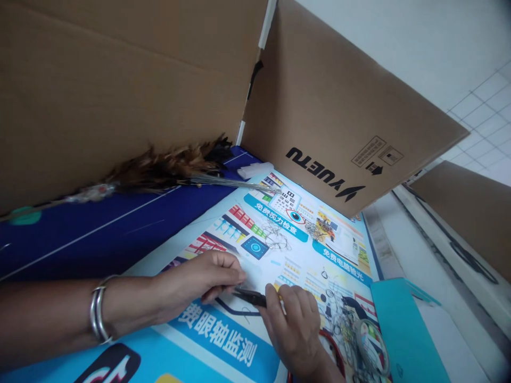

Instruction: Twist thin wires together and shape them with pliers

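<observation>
My right hand (294,324) is closed around a pair of pliers (249,296) with dark, pointed jaws aimed to the left. The jaw tips reach the fingers of my left hand (221,274), which is pinched shut; whatever it holds is too small to make out. Both hands are just above a printed poster sheet (191,354). Beyond them on the sheet lie loose tangles of thin wire (277,234). A larger heap of wire pieces and rings (343,319) is to the right of my right hand.
Cardboard panels (327,96) stand behind and at the left. A feather duster (159,167) lies along the back panel. Straight wires (235,182) extend from near it onto the sheet. A roll of tape or wire (372,346) and a teal box (407,335) are at the right.
</observation>
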Motion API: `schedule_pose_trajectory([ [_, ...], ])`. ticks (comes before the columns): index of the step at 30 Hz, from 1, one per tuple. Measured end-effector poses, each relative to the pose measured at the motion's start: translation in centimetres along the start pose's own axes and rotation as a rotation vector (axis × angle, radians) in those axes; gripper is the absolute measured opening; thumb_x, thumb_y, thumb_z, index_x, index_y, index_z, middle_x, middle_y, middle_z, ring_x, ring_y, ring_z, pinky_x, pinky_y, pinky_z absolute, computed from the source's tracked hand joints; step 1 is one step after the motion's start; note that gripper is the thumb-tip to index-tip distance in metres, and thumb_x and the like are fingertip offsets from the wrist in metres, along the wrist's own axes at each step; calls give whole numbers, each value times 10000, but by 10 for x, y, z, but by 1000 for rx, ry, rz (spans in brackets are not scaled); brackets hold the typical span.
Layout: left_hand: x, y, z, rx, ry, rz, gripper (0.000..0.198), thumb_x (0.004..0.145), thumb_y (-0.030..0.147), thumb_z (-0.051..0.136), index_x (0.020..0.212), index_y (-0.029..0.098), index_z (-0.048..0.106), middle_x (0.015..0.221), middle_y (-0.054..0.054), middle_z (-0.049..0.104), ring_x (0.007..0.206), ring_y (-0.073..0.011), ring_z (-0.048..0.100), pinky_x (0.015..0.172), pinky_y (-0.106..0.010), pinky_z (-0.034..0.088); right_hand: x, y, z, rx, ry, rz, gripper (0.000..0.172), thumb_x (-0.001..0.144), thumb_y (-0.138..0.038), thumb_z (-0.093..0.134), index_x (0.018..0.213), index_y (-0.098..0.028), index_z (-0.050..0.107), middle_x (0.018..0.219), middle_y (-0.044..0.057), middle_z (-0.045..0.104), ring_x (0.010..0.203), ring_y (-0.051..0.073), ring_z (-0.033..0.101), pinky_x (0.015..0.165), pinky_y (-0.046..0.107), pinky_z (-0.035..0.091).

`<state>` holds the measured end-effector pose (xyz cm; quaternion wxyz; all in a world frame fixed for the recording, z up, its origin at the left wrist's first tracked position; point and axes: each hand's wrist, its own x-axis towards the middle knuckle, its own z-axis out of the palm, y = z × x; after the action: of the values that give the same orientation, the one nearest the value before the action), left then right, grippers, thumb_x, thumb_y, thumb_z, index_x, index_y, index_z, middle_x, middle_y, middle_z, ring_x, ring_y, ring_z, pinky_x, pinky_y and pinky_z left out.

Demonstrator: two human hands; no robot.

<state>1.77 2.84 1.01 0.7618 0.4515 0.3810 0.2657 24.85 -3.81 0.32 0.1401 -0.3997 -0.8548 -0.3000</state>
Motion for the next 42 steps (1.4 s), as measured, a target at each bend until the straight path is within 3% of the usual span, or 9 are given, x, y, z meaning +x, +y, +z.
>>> schedule_pose_trajectory([
  [9,0,-3,0,-25,-11,-7,314,787,422,680,649,166,562,576,46,522,440,-63,351,444,-224,210,2,-1,-1,-2,9,-3,252,930,-298,592,1140,-168,640,970,97,650,846,247,560,737,393,412],
  [24,1,-2,0,31,-9,-2,285,781,400,652,648,168,552,515,71,446,440,-68,323,446,-229,186,4,-1,-4,56,-6,-45,261,906,-210,602,1146,-113,632,940,107,644,801,253,533,677,394,374],
  [34,3,-2,1,29,-15,-5,272,756,394,652,654,158,565,536,61,488,433,-60,332,442,-221,189,2,0,-4,59,-5,-58,255,917,-217,586,1149,-122,630,952,110,651,821,255,535,692,399,369],
  [42,1,-8,-2,110,19,28,235,800,348,621,672,160,561,530,71,471,446,-59,343,442,-213,200,5,-4,-8,105,-82,-24,251,899,-188,600,1137,-109,615,854,87,632,730,231,507,630,379,345],
])
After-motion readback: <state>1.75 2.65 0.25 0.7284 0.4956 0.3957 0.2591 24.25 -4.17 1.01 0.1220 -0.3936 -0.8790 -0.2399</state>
